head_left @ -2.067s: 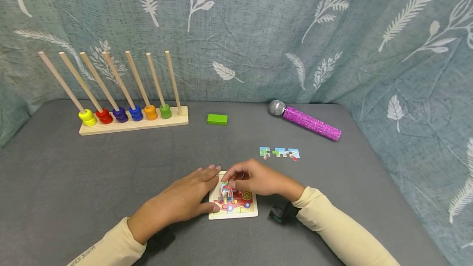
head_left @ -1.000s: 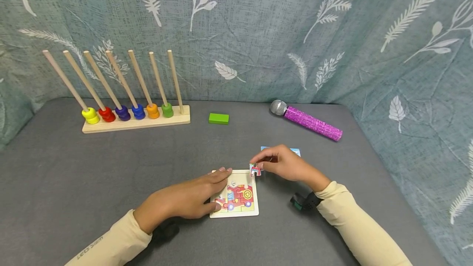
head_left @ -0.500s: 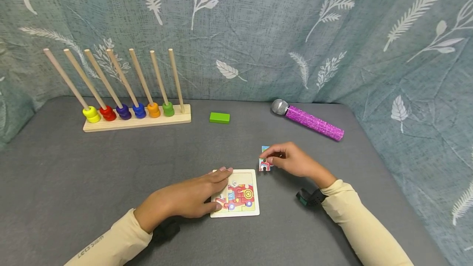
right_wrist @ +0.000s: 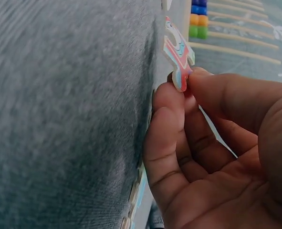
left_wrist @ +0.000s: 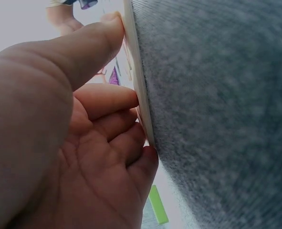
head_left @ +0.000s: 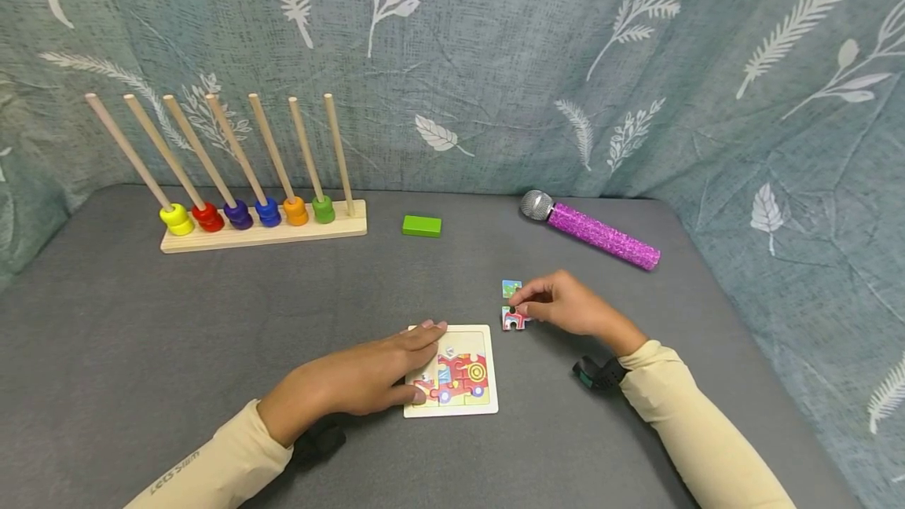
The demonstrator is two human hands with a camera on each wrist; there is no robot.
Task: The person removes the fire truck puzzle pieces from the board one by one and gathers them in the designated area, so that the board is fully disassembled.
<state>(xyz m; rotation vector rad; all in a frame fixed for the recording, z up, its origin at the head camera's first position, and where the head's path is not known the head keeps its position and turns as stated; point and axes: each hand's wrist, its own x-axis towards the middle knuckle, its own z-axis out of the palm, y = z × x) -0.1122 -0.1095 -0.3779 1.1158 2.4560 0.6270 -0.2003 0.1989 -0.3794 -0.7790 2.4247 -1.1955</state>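
Note:
A small square wooden puzzle board (head_left: 493, 371), showing a red vehicle picture with bare wood along its upper part, lies at the front centre. My left hand (head_left: 346, 371) rests on its left side, fingers stretched towards the top edge and thumb near the lower left. In the left wrist view, fingertips and thumb touch the board's edge (left_wrist: 140, 88). To the right, my right hand (head_left: 569, 306) pinches a red and white puzzle piece (head_left: 514, 322) between thumb and fingers, just above the table. Another puzzle piece (head_left: 511, 288), blue and green, lies behind it; my right hand hides the area beside that piece.
At the back left stands a wooden peg stand (head_left: 265, 236) with coloured rings on most of its upright pegs. A green block (head_left: 422, 226) lies at the back centre. A purple glittery microphone (head_left: 601, 236) lies at the back right, before a patterned curtain (head_left: 495, 85).
My right hand has lifted the red and white piece off the board and carried it right, close to the loose pieces. My left hand has stayed on the board.

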